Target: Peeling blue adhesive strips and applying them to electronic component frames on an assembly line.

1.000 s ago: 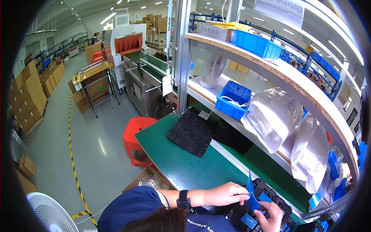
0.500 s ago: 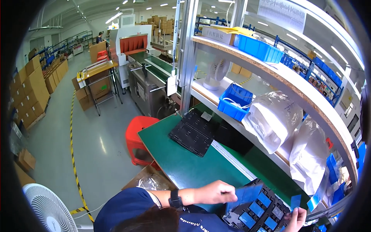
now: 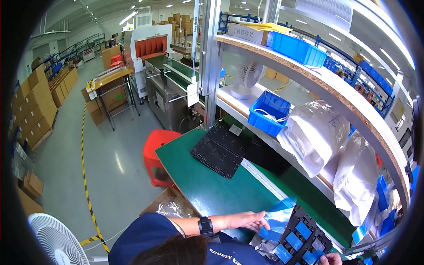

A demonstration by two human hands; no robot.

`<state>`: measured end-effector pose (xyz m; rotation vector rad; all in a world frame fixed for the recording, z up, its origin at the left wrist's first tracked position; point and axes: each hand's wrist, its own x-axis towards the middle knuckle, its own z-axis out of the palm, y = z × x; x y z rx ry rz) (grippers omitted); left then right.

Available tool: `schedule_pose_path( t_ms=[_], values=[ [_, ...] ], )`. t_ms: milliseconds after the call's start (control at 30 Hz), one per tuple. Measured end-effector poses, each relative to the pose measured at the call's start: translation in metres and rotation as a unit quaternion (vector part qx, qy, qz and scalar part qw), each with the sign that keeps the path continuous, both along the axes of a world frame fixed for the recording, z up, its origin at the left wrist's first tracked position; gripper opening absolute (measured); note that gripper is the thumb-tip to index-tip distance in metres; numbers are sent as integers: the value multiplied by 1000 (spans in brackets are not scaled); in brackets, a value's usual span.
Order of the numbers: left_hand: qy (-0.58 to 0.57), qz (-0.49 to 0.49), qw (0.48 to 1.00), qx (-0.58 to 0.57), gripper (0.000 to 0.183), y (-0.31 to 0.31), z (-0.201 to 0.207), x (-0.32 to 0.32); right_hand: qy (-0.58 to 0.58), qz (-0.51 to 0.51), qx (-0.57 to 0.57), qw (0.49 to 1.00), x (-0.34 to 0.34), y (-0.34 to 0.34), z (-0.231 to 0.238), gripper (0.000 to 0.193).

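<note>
My left hand (image 3: pixel 248 220), with a black watch on its wrist, pinches the edge of a clear bluish film sheet (image 3: pixel 279 223), which curls up beside a black tray (image 3: pixel 295 225). Blue rectangular pieces (image 3: pixel 303 229) sit in several of the tray's slots; one slot shows a greyish piece (image 3: pixel 317 244). At the tray's near right side, my right hand (image 3: pixel 331 259) has its fingers closed on another blue rectangular piece (image 3: pixel 312 256), held low over the tray. The picture's lower edge cuts off part of this hand.
Black trays (image 3: pixel 218 150) lie farther along the green worktable (image 3: pixel 190 174). A shelf (image 3: pixel 309 59) above carries blue bins (image 3: pixel 268 114), a small fan (image 3: pixel 246 79) and white bags (image 3: pixel 311 137). A red stool (image 3: pixel 157 159) and an open carton (image 3: pixel 172 205) stand beside the table.
My right hand has lowered its blue piece from above the tray's right side toward the slots. The film by my left hand has bent upward, and that hand has shifted slightly left.
</note>
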<state>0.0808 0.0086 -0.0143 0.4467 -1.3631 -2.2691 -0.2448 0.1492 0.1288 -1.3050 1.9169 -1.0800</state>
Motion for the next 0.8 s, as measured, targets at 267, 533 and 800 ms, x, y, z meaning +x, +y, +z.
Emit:
schedule_pose_path(
  t_ms=[267, 533, 800],
  values=[
    [-19, 76, 997, 22, 68, 1, -3, 2, -56, -183, -66, 979, 2, -3, -39, 10],
    [56, 214, 975, 24, 68, -5, -5, 5, 185, -249, -234, 922, 0, 21, -61, 13],
    [17, 347, 929, -129, 64, 1, 12, 0, 149, -150, -129, 969, -7, 38, -87, 73]
  ],
)
